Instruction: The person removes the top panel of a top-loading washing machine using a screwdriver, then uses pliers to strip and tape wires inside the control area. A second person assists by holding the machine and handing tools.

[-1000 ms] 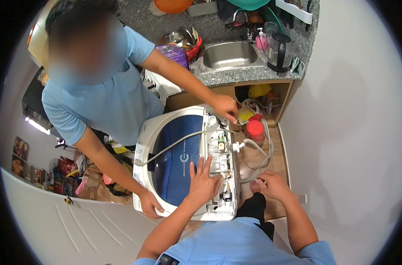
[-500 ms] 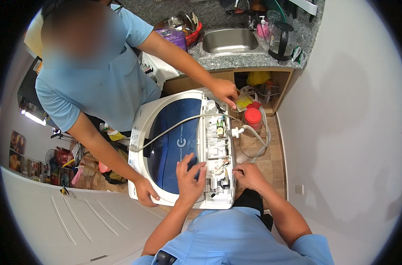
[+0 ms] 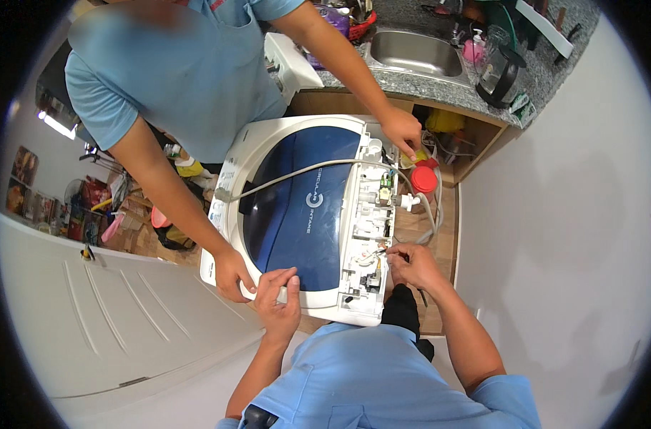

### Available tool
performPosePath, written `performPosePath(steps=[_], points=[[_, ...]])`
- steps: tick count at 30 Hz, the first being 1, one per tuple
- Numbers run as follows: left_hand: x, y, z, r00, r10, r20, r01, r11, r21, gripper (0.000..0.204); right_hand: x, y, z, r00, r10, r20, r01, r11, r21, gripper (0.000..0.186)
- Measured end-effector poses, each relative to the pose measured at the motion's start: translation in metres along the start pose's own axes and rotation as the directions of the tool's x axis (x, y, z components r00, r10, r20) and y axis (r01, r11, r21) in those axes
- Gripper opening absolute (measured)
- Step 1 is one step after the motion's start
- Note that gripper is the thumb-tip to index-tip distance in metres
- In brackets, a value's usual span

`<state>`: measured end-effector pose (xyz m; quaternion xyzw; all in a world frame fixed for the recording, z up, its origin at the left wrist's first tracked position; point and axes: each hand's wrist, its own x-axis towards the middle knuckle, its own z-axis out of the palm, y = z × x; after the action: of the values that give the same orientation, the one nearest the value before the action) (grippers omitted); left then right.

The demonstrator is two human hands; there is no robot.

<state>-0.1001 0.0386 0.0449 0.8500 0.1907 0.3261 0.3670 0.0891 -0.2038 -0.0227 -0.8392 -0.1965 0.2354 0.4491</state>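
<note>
A white top-loading washing machine [image 3: 229,186] with a dark blue lid [image 3: 297,207] stands before me. Along its right side lies an uncovered strip [image 3: 372,229] of white plastic parts, wires and a valve. My right hand [image 3: 415,266] is at the strip's outer edge, thumb and fingers pinched beside the wires [image 3: 370,256]; what they hold is too small to make out. Over the machine's near edge, my left hand [image 3: 279,300] has its fingers curled, with something small and pale at the thumb that I cannot identify. A grey cable or hose [image 3: 297,175] crosses the lid.
A co-worker [image 3: 189,86] at the left rests one hand on the machine's near left corner and one near its far right corner. Behind are a sink [image 3: 417,53] and kettle [image 3: 501,79]. A red-lidded container [image 3: 423,180] and a hose [image 3: 440,214] lie right.
My left hand has drawn back from over the lid and strip toward the machine's near edge, its fingers curling. The right hand stays at the strip's edge. The whole view has shifted slightly.
</note>
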Motion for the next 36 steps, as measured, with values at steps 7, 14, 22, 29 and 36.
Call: performPosePath(steps=[7, 14, 22, 29, 36], points=[[-0.023, -0.023, 0.03, 0.999, 0.03, 0.024, -0.029, 0.999, -0.03, 0.016, 0.005, -0.016, 0.003, 0.984, -0.178, 0.013, 0.175, 0.951, -0.255, 0.026], [-0.023, -0.026, 0.034, 0.995, 0.102, -0.019, -0.102, 0.995, -0.008, 0.017, 0.012, -0.01, 0.004, 0.968, -0.226, 0.11, 0.252, 0.866, -0.431, 0.025], [-0.022, -0.028, 0.034, 0.989, 0.145, -0.037, -0.144, 0.989, 0.009, 0.018, 0.016, -0.008, -0.002, 0.927, -0.327, 0.186, 0.375, 0.775, -0.508, 0.021], [-0.02, -0.029, 0.033, 0.985, 0.172, -0.026, -0.172, 0.985, 0.013, 0.019, 0.007, 0.012, 0.006, 0.912, -0.396, 0.105, 0.405, 0.835, -0.372, 0.023], [-0.022, -0.031, 0.035, 0.983, 0.186, -0.013, -0.185, 0.981, 0.055, 0.021, 0.017, 0.008, -0.005, 0.879, -0.414, 0.238, 0.473, 0.825, -0.309, 0.023]])
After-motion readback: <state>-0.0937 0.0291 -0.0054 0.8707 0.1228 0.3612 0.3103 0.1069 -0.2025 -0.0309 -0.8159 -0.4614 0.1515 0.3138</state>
